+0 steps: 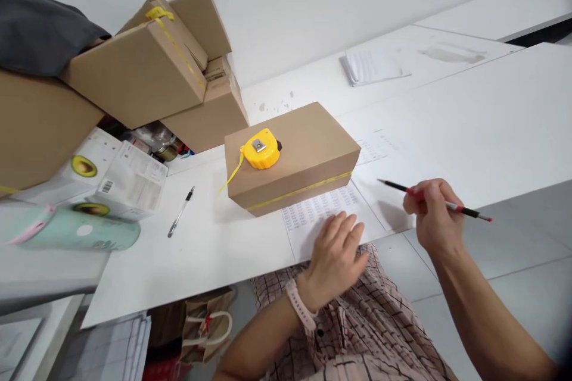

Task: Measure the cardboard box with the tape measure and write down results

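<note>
My left hand [336, 250] lies with its fingers stretched out over the lower part of a printed sheet [370, 214]. In my right hand [435, 214], at the table's front edge, is a dark red and black pencil [394, 185], its tip pointing left. A closed cardboard box [297, 155] with yellow tape along its side rests partly on the sheet. On top of the box sits a yellow tape measure [261, 150], its strap hanging toward the box's left edge.
A pen [181, 212] lies left of the box. Stacked cardboard boxes [138, 71], avocado-printed cartons [129, 181] and a mint green bottle [84, 229] crowd the left side. A stack of papers [373, 65] lies toward the wall. Below the table stands a paper bag [203, 333].
</note>
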`<action>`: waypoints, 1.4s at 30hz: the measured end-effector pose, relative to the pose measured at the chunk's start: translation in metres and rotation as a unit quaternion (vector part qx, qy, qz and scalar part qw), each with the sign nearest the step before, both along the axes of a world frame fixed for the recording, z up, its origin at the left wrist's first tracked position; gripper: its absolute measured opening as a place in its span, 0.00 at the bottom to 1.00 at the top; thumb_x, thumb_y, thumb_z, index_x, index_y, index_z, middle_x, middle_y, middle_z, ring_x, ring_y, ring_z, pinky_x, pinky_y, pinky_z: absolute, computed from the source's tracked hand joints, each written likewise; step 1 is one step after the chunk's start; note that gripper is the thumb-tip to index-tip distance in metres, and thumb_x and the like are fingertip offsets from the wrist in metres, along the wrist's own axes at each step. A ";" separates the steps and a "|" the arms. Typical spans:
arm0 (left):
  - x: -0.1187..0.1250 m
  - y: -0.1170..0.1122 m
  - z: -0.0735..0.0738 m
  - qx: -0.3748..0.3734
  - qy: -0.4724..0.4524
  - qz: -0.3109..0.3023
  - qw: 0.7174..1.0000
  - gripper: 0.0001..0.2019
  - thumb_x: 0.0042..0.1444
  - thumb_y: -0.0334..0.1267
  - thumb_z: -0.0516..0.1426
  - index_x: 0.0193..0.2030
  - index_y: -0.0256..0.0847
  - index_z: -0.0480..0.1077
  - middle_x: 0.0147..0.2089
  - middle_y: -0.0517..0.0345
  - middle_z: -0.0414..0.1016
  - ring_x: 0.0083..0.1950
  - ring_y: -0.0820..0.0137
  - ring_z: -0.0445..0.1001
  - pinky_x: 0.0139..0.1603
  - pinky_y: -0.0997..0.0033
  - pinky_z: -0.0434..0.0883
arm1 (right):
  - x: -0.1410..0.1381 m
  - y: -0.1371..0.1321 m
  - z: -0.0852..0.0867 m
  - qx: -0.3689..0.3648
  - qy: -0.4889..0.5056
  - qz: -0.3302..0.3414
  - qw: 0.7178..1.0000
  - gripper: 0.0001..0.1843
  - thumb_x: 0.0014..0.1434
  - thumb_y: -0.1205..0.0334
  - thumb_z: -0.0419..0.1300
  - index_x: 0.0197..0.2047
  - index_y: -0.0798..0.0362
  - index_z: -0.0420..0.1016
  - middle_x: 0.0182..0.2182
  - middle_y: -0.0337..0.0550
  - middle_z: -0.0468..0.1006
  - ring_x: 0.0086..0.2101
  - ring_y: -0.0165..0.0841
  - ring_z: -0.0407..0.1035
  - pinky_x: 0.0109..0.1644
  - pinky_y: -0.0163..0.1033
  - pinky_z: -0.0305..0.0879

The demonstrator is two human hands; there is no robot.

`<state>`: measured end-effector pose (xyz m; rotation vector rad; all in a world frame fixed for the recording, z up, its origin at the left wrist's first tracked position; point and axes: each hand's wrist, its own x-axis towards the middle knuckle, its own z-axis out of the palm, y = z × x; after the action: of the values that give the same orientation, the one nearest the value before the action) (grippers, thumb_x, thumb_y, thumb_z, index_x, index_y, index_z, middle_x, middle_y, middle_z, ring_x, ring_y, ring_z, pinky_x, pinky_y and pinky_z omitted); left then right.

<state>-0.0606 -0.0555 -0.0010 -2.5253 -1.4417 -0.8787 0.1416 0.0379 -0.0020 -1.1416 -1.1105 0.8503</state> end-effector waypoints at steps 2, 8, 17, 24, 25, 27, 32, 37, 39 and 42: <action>0.017 -0.009 -0.018 -0.067 0.085 0.020 0.994 0.32 0.68 0.51 0.56 0.69 0.27 0.63 0.73 0.38 0.65 0.75 0.53 0.62 0.73 0.50 0.65 | -0.005 -0.006 0.004 -0.031 0.030 0.114 0.992 0.23 0.67 0.36 0.54 0.40 0.47 0.74 0.21 0.37 0.71 0.23 0.33 0.66 0.30 0.41 0.64; 0.023 -0.007 -0.023 -0.090 0.168 0.063 0.980 0.29 0.70 0.47 0.53 0.72 0.31 0.60 0.76 0.43 0.60 0.77 0.55 0.59 0.76 0.52 0.60 | -0.026 -0.009 0.004 -0.127 -0.079 0.241 0.959 0.22 0.61 0.37 0.64 0.36 0.50 0.78 0.30 0.43 0.79 0.31 0.37 0.74 0.35 0.42 0.71; 0.023 -0.006 -0.027 -0.065 0.138 0.073 0.986 0.24 0.71 0.41 0.52 0.70 0.34 0.64 0.74 0.49 0.65 0.74 0.58 0.63 0.76 0.56 0.62 | -0.037 0.001 -0.004 -0.134 -0.079 0.231 0.960 0.23 0.57 0.40 0.69 0.43 0.50 0.76 0.33 0.46 0.82 0.33 0.37 0.76 0.37 0.41 0.74; 0.022 -0.008 -0.025 -0.073 0.147 0.065 0.984 0.25 0.71 0.42 0.52 0.71 0.34 0.62 0.75 0.48 0.62 0.76 0.57 0.60 0.77 0.55 0.59 | -0.043 -0.001 -0.006 -0.097 -0.184 0.116 0.971 0.24 0.59 0.40 0.65 0.25 0.49 0.66 0.17 0.34 0.65 0.19 0.28 0.59 0.22 0.35 0.58; 0.022 -0.009 -0.024 -0.075 0.147 0.064 0.984 0.25 0.71 0.42 0.52 0.71 0.34 0.62 0.75 0.48 0.62 0.76 0.57 0.60 0.77 0.55 0.59 | -0.043 -0.002 -0.007 -0.095 -0.193 0.115 0.970 0.23 0.60 0.41 0.64 0.26 0.49 0.66 0.17 0.34 0.64 0.19 0.28 0.59 0.22 0.35 0.57; 0.022 -0.009 -0.025 -0.076 0.145 0.064 0.984 0.26 0.71 0.42 0.52 0.71 0.33 0.62 0.75 0.47 0.62 0.76 0.57 0.59 0.78 0.54 0.58 | -0.044 -0.003 -0.011 -0.086 -0.203 0.120 0.968 0.22 0.61 0.42 0.64 0.27 0.49 0.67 0.18 0.34 0.66 0.20 0.29 0.60 0.22 0.36 0.58; 0.022 -0.008 -0.027 -0.061 0.129 0.060 0.988 0.25 0.71 0.41 0.51 0.71 0.32 0.62 0.72 0.47 0.67 0.74 0.57 0.62 0.77 0.54 0.59 | -0.045 -0.003 -0.017 -0.072 -0.204 0.117 0.969 0.22 0.59 0.42 0.65 0.26 0.49 0.66 0.18 0.35 0.66 0.20 0.29 0.60 0.22 0.37 0.57; 0.022 -0.008 -0.027 -0.062 0.132 0.064 0.987 0.26 0.71 0.42 0.51 0.71 0.31 0.62 0.73 0.46 0.66 0.74 0.56 0.63 0.77 0.54 0.60 | -0.047 -0.003 -0.013 -0.059 -0.207 0.115 0.970 0.23 0.58 0.42 0.66 0.24 0.48 0.65 0.17 0.33 0.64 0.19 0.28 0.57 0.22 0.36 0.55; 0.022 -0.008 -0.027 -0.066 0.134 0.063 0.987 0.27 0.71 0.42 0.52 0.72 0.31 0.61 0.73 0.45 0.65 0.75 0.56 0.62 0.77 0.54 0.59 | -0.047 -0.002 -0.011 -0.056 -0.207 0.122 0.969 0.24 0.59 0.41 0.66 0.24 0.48 0.65 0.17 0.34 0.64 0.19 0.28 0.58 0.22 0.37 0.56; 0.023 -0.008 -0.028 -0.068 0.131 0.063 0.987 0.26 0.71 0.42 0.52 0.72 0.32 0.61 0.74 0.46 0.64 0.75 0.57 0.61 0.77 0.54 0.58 | -0.048 -0.002 -0.009 -0.050 -0.213 0.121 0.968 0.24 0.59 0.40 0.65 0.24 0.48 0.65 0.17 0.34 0.64 0.19 0.29 0.58 0.22 0.37 0.56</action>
<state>-0.0381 -0.0635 -0.0290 -2.4923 -1.5990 -0.4236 0.0935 0.0355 -0.0110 -1.3287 -1.6017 0.8784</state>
